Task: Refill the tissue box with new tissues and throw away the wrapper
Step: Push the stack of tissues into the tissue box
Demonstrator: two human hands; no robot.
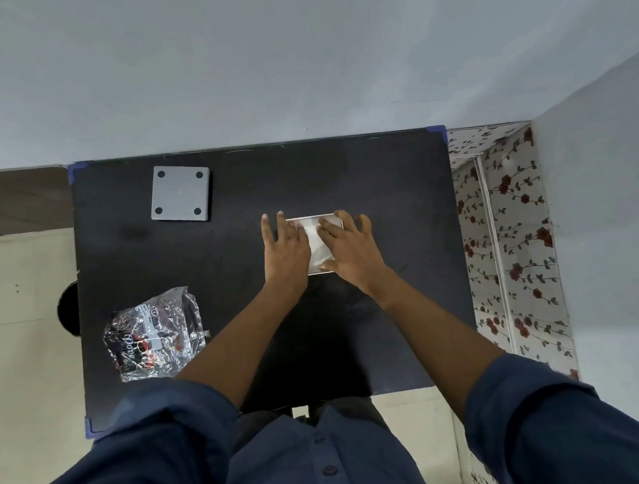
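Note:
A white tissue box (316,244) with white tissues showing on top lies on the black table (389,185), right of centre. My left hand (286,249) rests flat on its left side, fingers spread and reaching past the far edge. My right hand (350,249) covers its right side, with fingers over the far edge and the thumb at the near edge. Most of the box is hidden under both hands. A crumpled, shiny plastic wrapper (155,334) with dark print lies at the table's near left, away from both hands.
A grey square panel (180,193) with a black dot at each corner lies at the table's far left. A white wall stands behind the table. A flowered wall covering (513,252) runs along the right. A dark round object (69,307) shows at the left edge.

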